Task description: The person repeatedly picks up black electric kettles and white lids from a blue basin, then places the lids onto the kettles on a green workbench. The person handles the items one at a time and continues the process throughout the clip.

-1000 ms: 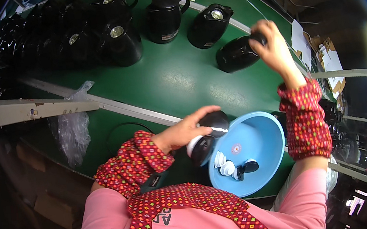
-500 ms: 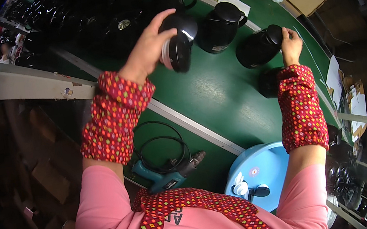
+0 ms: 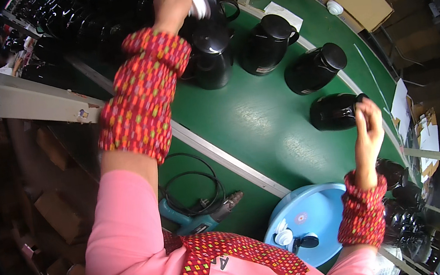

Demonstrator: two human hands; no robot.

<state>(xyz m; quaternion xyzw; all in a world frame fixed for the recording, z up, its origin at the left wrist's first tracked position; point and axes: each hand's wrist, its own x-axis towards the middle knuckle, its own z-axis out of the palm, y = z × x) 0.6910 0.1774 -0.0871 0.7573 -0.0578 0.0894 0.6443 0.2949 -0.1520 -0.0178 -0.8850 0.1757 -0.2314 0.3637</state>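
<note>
**Both hands up on black jugs at the green belt**

Your green conveyor belt (image 3: 252, 127) runs diagonally across the view, metal rail along its near edge. A crowd of black jugs (image 3: 82, 16) fills the far left end. Four more stand in an arc to the right: one lidded black jug (image 3: 209, 55) just under your left forearm, a second black jug (image 3: 266, 45) beside it, a third black jug (image 3: 314, 69), and a tipped black jug (image 3: 336, 112) lying nearest your right hand.

Your left hand (image 3: 171, 2) is stretched far out, fingers clenched around a round black cap with a white face (image 3: 199, 4), held at the top of a jug at the back of the row. Your right hand (image 3: 369, 129) is raised, fingers curled loosely, touching the spout end of the tipped jug; can't tell if it truly grips.

Near your body: a light-blue plastic basin (image 3: 319, 219) with a white cap (image 3: 284, 237) and a black cap (image 3: 307, 241) inside. Left of it, a teal power drill (image 3: 200, 218) with a coiled black cord (image 3: 190, 186).
</note>
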